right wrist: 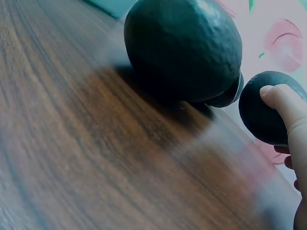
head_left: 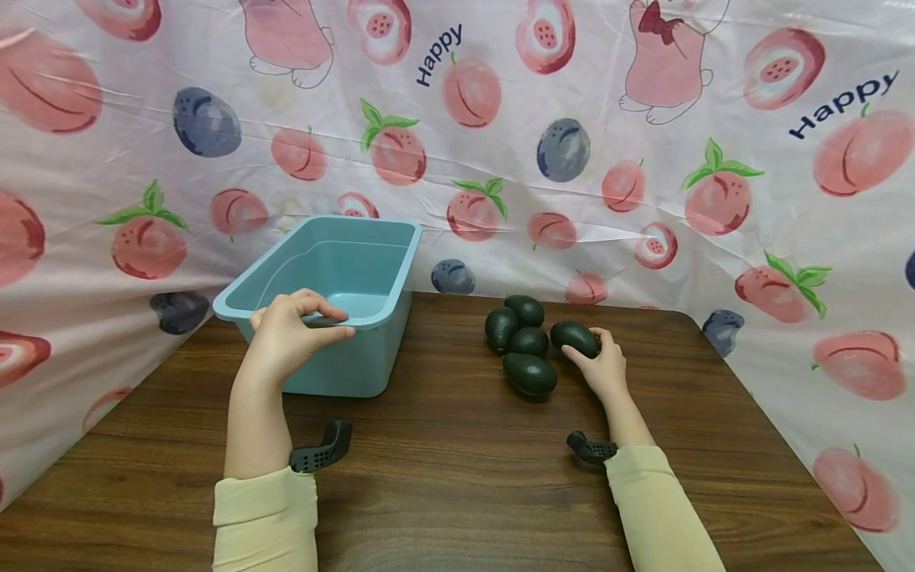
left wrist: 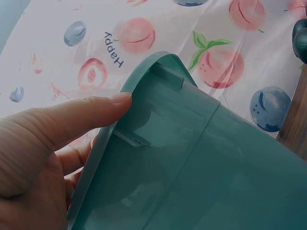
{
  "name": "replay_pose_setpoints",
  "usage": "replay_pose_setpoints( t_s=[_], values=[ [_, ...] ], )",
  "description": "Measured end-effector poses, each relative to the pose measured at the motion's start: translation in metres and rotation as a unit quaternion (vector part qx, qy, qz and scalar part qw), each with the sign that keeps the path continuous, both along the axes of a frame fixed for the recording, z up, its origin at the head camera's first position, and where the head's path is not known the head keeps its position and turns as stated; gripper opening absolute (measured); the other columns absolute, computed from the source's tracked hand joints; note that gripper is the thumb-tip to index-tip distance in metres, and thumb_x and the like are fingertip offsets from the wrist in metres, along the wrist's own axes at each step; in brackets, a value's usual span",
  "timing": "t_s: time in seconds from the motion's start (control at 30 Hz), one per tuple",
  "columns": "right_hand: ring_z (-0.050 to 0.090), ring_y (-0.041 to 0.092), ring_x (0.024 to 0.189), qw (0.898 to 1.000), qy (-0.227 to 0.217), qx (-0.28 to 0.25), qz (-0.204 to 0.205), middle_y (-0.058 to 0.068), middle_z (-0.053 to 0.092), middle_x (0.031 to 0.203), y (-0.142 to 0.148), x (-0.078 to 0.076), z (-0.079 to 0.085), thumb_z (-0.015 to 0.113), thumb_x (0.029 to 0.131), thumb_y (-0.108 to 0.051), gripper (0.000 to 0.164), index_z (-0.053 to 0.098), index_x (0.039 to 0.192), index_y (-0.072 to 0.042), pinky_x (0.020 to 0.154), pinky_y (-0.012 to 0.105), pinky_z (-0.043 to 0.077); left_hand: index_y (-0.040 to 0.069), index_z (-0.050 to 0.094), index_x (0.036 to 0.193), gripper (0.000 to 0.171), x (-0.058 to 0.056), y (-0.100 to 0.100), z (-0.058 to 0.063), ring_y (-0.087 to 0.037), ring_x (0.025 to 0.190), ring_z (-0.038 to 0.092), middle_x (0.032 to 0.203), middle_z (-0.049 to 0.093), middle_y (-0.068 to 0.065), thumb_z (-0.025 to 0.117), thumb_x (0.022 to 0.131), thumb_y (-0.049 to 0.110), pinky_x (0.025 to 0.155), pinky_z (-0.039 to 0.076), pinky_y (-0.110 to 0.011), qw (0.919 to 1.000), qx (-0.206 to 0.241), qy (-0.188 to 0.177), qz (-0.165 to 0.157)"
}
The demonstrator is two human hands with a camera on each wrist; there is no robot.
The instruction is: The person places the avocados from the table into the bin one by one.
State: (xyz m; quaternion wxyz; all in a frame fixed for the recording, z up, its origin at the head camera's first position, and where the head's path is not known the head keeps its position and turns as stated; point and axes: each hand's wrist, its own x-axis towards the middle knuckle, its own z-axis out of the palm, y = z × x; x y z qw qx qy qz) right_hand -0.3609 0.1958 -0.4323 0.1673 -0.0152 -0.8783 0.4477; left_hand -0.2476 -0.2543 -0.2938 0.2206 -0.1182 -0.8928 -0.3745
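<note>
My left hand (head_left: 293, 326) pinches the near rim of a blue-green plastic bin (head_left: 386, 349); in the left wrist view the thumb (left wrist: 96, 115) lies against the outside of the rim, the other fingers partly hidden behind it. On the right, my right hand (head_left: 604, 361) grips a dark green avocado (head_left: 575, 338), thumb on the near side and fingers round the far end. Several more avocados (head_left: 529, 375) sit in a cluster just left of it. The right wrist view shows the held avocado (right wrist: 266, 108) beside a larger-looking, nearer avocado (right wrist: 184, 48).
The bin stands at the back left of a brown wooden table (head_left: 457, 477). Behind and along the sides hangs a pale fruit-print cloth (head_left: 493, 159). A black strap mount (head_left: 322, 449) is on the left wrist, and another mount (head_left: 592, 449) on the right.
</note>
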Motion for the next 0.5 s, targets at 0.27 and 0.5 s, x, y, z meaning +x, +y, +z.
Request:
replay_pose_setpoints(
  t_s=[0.27, 0.5],
  values=[
    [0.036, 0.041, 0.118, 1.000, 0.003, 0.004, 0.003, 0.022, 0.046, 0.125, -0.001, 0.001, 0.006, 0.072, 0.083, -0.045, 0.070, 0.043, 0.135, -0.008, 0.095, 0.056, 0.030, 0.006, 0.075, 0.091, 0.019, -0.001, 0.001, 0.001, -0.030, 0.095, 0.050, 0.094, 0.063, -0.007, 0.082, 0.077, 0.017, 0.092, 0.008, -0.053, 1.0000, 0.001, -0.001, -0.001],
    [0.034, 0.041, 0.118, 1.000, 0.007, 0.001, 0.002, 0.020, 0.045, 0.126, -0.003, 0.001, 0.011, 0.072, 0.082, -0.047, 0.070, 0.043, 0.134, -0.009, 0.094, 0.055, 0.029, 0.006, 0.075, 0.091, 0.019, -0.001, 0.001, 0.002, -0.029, 0.095, 0.051, 0.094, 0.063, -0.007, 0.082, 0.077, 0.017, 0.092, 0.008, -0.052, 1.0000, 0.003, -0.007, -0.001]
  ],
)
